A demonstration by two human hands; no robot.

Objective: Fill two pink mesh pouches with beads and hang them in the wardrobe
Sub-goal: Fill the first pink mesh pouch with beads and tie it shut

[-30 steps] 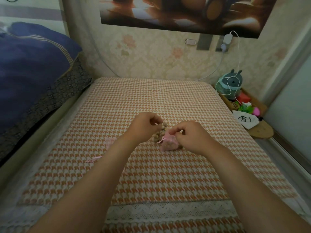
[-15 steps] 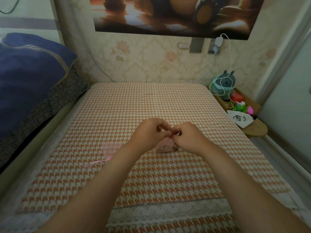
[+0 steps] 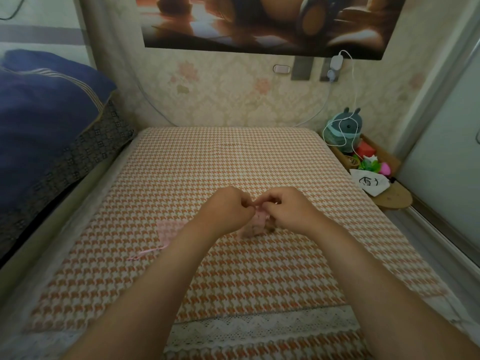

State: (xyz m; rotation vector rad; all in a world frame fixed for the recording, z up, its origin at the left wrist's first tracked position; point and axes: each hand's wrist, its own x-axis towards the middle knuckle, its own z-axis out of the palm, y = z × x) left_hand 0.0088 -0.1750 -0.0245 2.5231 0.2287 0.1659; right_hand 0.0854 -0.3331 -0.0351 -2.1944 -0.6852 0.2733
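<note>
Houndstooth bedspread point(image 3: 233, 281) had the empty pouch point(image 3: 170, 228) lying flat off to the left, and just past it left hand point(image 3: 228, 209) and right hand point(image 3: 288, 207) both pinched the neck of the bead-filled pouch point(image 3: 255, 226), so maybe halfway, nothing hung yet.

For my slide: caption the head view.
Left hand and right hand pinch the filled pink pouch; flat pouch lies beside.

There are two pink mesh pouches: one filled pouch point(image 3: 255, 224) between and just below the left hand point(image 3: 228, 209) and right hand point(image 3: 288, 207), and one flat pouch point(image 3: 168, 228) just left of the left wrist. Well beyond the right hand sit one plush toy point(image 3: 342, 128) and one white bag point(image 3: 370, 181) with a drawn face.
</note>
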